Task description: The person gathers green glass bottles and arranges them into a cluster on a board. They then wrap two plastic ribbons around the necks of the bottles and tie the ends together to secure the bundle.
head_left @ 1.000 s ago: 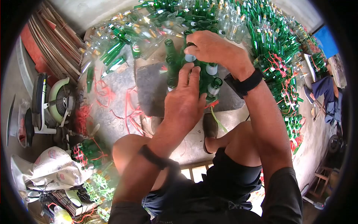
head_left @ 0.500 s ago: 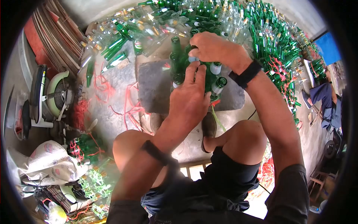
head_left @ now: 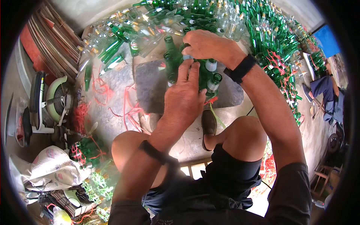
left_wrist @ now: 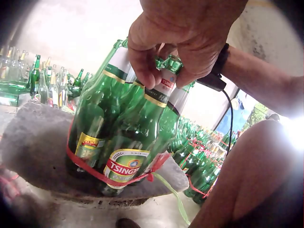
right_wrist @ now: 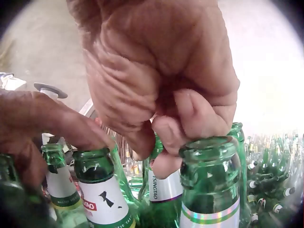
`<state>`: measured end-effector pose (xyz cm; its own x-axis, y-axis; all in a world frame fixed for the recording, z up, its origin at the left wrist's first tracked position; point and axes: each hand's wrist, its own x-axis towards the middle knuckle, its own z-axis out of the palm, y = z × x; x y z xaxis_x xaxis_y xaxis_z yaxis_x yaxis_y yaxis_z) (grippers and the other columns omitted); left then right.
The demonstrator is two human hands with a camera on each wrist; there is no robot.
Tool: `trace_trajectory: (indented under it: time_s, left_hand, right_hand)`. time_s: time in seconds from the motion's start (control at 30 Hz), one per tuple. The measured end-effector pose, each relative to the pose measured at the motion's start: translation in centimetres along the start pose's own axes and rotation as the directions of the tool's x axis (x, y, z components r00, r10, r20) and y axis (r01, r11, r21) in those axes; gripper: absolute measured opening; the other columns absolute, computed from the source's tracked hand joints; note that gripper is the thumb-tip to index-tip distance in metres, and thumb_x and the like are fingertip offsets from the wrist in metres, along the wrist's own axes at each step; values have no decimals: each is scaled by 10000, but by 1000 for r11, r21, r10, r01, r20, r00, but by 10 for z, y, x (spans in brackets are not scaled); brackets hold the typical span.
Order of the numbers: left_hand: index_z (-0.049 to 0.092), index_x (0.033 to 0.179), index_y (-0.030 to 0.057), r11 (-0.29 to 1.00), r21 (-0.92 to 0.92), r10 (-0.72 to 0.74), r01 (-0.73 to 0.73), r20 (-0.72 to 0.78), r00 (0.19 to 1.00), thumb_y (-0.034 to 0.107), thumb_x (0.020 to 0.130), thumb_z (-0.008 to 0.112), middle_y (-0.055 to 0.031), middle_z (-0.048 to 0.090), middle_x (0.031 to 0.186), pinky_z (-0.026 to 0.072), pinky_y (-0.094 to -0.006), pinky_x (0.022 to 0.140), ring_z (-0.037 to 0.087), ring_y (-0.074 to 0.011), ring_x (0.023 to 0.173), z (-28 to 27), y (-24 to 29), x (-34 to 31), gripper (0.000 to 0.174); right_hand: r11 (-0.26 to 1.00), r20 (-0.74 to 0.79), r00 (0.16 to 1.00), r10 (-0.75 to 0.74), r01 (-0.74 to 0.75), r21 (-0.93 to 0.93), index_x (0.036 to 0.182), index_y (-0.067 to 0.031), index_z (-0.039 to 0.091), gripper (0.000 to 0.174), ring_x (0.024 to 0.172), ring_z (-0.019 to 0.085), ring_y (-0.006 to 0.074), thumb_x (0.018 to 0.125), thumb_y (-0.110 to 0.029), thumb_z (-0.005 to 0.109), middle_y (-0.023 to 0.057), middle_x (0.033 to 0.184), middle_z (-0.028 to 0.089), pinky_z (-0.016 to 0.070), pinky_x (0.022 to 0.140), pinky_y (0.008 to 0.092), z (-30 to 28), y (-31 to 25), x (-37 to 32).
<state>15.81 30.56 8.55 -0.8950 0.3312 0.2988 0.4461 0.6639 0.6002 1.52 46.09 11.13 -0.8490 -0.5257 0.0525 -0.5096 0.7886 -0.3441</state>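
Observation:
A bundle of green beer bottles [left_wrist: 126, 164] stands upright, tied low down with red plastic strapping [left_wrist: 102, 177], on a dark stone slab [head_left: 150, 90]. My left hand [head_left: 183, 90] reaches over the near side, and in the left wrist view its fingers and thumb grip a bottle neck [left_wrist: 164, 81] from above. Across the far side, my right hand [head_left: 208, 45] curls its fingers round another neck with a white label [right_wrist: 164, 186]. An open bottle mouth [right_wrist: 209, 148] stands right beside those fingers. The palms hide part of the bundle from above.
Loose green and clear bottles [head_left: 150, 26] cover the floor behind the slab. Tied bottle bundles [head_left: 287, 86] line the right side. Red strapping scraps [head_left: 131, 108] lie left of the slab. Stacked boards [head_left: 52, 41] lean at the left, above a scooter-like machine [head_left: 56, 99].
The head view shifts slightly right, then back left. Both hands stay on the same bottle necks, with little visible movement of the bundle.

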Motion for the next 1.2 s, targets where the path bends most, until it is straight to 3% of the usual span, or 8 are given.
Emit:
trace_trajectory:
  time_s: [0.67,0.77,0.83,0.9,1.0,1.07,1.1,1.2]
  left_hand:
    - [434,1417,5,999,34,22,-23,17,1000,99,801,757,-192,446,1456,569,-463,869,637,-404,1118,-3,2,2,702]
    - [435,1417,7,999,40,36,-36,15,999,99,802,757,-191,448,1455,564,-464,881,628,-402,1136,-4,1,-1,701]
    - [435,1419,9,998,39,58,-58,5,998,101,801,758,-191,448,1455,561,-465,890,622,-401,1147,-2,0,-2,704]
    - [435,1426,19,996,25,81,-81,-33,996,109,797,765,-186,450,1456,557,-463,906,611,-397,1172,0,-4,-2,716]
    - [439,1430,26,997,7,82,-82,-29,996,121,798,770,-178,450,1462,554,-455,918,610,-388,1180,-1,-4,-3,720]
    - [442,1430,26,997,12,76,-75,-25,997,126,799,771,-172,449,1467,552,-451,925,610,-385,1183,-1,-4,-3,718]
    - [445,1430,25,997,20,73,-73,-24,997,130,800,771,-166,448,1471,549,-447,932,610,-382,1186,-1,-4,-3,717]
    - [451,1400,8,998,19,59,-59,-17,998,124,779,789,-165,438,1475,573,-460,865,631,-384,1143,0,-4,-2,717]
  right_hand:
    - [991,63,990,127,-125,-45,1000,31,671,340,949,693,412,905,-295,656,225,965,711,542,839,493,-15,-22,-16]
    - [995,18,995,101,-101,-14,988,31,665,326,942,676,427,903,-284,650,237,942,692,533,824,497,-10,-10,-13]
    - [987,-210,965,-157,149,-51,934,29,655,296,907,652,444,897,-264,644,251,883,658,511,792,517,-10,7,-17]
    - [984,-240,954,-179,172,-51,856,28,618,277,827,618,448,900,-245,631,247,814,621,492,738,509,-31,2,-36]
    - [957,-301,908,-291,280,-83,810,33,573,263,720,601,378,918,-203,620,214,754,590,484,670,440,-61,-9,-81]
    - [997,-185,982,-43,54,53,821,24,570,212,671,572,258,933,-153,605,158,708,557,467,636,360,-70,-19,-117]
    - [997,-182,983,-41,51,56,821,24,570,212,671,572,258,933,-153,605,158,708,557,467,636,360,-63,-13,-131]
    - [904,48,995,93,-104,415,860,3,620,129,721,567,155,940,-94,596,69,735,599,471,652,331,-15,18,-169]
